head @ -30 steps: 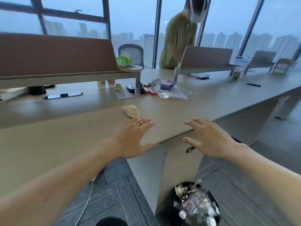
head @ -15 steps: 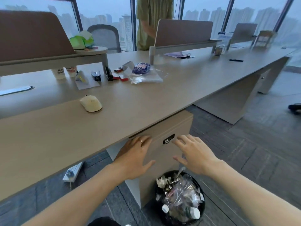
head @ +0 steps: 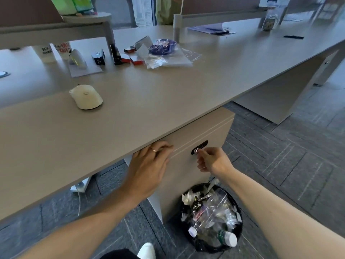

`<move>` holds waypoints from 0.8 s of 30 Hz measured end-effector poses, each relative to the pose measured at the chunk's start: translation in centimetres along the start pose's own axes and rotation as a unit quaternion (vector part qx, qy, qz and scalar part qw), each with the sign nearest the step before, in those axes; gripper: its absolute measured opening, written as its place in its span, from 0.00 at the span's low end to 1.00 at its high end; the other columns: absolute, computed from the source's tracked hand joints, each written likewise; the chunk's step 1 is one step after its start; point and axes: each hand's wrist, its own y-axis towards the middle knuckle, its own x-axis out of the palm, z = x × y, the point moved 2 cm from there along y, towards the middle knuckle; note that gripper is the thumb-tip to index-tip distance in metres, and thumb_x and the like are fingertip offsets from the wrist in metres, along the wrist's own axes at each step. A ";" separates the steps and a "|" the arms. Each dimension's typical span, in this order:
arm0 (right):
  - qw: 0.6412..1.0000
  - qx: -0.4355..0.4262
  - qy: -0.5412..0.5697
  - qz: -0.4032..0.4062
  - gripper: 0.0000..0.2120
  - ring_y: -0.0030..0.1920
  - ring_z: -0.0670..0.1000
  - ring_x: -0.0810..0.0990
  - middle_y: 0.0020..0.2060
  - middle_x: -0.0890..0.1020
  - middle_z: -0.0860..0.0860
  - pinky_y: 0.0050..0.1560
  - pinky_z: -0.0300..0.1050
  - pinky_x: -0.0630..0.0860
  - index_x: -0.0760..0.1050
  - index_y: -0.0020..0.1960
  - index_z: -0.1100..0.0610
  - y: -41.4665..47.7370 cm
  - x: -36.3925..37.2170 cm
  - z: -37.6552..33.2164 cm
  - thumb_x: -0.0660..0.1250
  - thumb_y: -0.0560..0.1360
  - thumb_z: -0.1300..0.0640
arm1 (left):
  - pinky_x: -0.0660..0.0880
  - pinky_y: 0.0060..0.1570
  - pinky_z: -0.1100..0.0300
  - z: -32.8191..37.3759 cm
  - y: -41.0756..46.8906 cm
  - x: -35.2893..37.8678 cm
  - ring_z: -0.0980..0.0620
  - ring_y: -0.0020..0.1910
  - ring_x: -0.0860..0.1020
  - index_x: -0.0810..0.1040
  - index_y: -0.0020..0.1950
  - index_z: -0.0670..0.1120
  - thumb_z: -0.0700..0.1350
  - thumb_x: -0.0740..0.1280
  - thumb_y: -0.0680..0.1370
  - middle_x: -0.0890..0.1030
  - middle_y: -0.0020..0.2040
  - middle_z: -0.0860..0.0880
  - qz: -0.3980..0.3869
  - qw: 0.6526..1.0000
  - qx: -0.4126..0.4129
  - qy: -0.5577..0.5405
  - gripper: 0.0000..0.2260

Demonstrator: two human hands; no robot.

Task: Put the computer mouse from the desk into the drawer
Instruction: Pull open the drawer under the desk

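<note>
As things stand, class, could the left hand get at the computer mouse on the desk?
Probably yes. The left hand rests at the drawer front just under the desk edge, and the mouse lies on bare desktop above it with nothing between. It would only have to lift clear of the edge first.

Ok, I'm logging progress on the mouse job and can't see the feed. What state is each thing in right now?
Computer mouse: resting on the desk, untouched.
Drawer: shut.
Key: in the drawer's lock, pinched by the right hand.
Left hand: flat on the drawer front beside the lock, fingers at the top edge.
Trash bin: on the floor under the drawer, full of plastic and bottles.
</note>
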 end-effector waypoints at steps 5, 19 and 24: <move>0.988 0.048 0.138 -0.046 0.11 0.33 0.53 0.76 0.35 0.77 0.56 0.33 0.41 0.78 0.74 0.51 0.65 0.2 0.7 -0.3 0.59 0.83 0.58 | 0.68 0.45 0.57 -0.2 0.1 -0.1 0.54 0.53 0.76 0.78 0.65 0.52 0.47 0.62 0.81 0.77 0.63 0.55 0.003 1.000 -0.008 -0.023 0.14; 0.974 0.034 0.225 -0.001 0.12 0.35 0.52 0.80 0.34 0.82 0.55 0.45 0.49 0.81 0.79 0.46 0.64 -4.7 -2.7 5.8 0.63 0.81 0.57 | 0.75 0.51 0.49 0.7 -0.1 -1.0 0.53 0.56 0.76 0.78 0.66 0.51 0.41 0.64 0.81 0.77 0.62 0.55 -0.011 0.998 -0.028 -0.050 0.14; 0.974 0.040 0.223 0.033 0.10 0.39 0.56 0.80 0.37 0.81 0.59 0.51 0.57 0.80 0.79 0.46 0.63 -8.3 -5.1 8.4 0.61 0.82 0.61 | 0.76 0.52 0.48 0.9 0.0 -1.1 0.52 0.56 0.77 0.78 0.66 0.51 0.41 0.64 0.80 0.78 0.63 0.54 -0.019 0.999 -0.027 -0.036 0.16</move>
